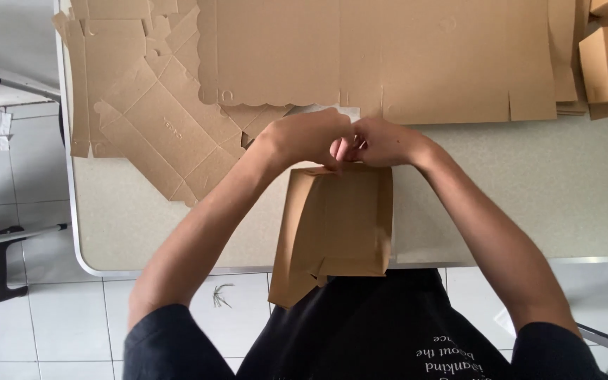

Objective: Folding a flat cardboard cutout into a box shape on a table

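Flat die-cut blanks [156, 119] lie left of the half-folded cardboard box [339, 222] on the bench [529, 197]. Left hand [304, 137] and right hand [381, 141] pinch its far edge (fingers closed). Likely light, stiff, crease-prone; best held near folds.

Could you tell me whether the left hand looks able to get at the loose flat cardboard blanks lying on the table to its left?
Probably yes: the flat blanks lie uncovered just beyond the left hand, nothing between. But both it and the right hand are busy on the part-folded box.
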